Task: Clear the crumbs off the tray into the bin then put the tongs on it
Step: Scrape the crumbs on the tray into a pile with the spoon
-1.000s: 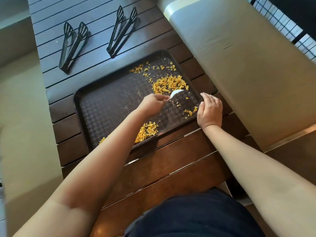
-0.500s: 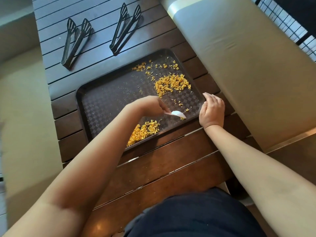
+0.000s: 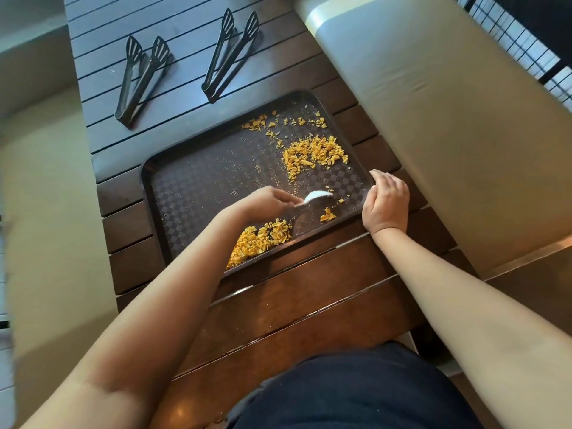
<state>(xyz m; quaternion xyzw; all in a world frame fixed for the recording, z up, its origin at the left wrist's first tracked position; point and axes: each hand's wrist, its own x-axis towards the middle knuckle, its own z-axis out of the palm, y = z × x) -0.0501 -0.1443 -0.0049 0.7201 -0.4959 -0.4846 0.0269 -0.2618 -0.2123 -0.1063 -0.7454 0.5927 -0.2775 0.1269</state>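
Observation:
A dark checkered tray [image 3: 192,187] lies on the slatted wooden table [image 3: 294,305]. Orange crumbs sit in a far-right heap [image 3: 315,153], a scatter near the far edge [image 3: 257,123], a pile at the near rim [image 3: 263,239] and a small clump [image 3: 327,215]. My left hand [image 3: 266,202] grips a small white scraper [image 3: 317,196] whose tip rests on the tray floor. My right hand [image 3: 387,202] lies against the tray's right rim, fingers curved over the edge. Two black tongs, one at the left [image 3: 140,77] and one at the right [image 3: 230,54], lie beyond the tray. No bin is in view.
A beige cushioned bench [image 3: 448,134] runs along the table's right side, with a dark railing [image 3: 526,41] behind it. Pale flooring [image 3: 46,227] lies to the left. My dark clothing [image 3: 356,391] fills the bottom of the view.
My left hand swept the scraper from the far heap toward the near rim, dragging crumbs, then lifted slightly back to the tray's right middle. The right hand stayed on the rim.

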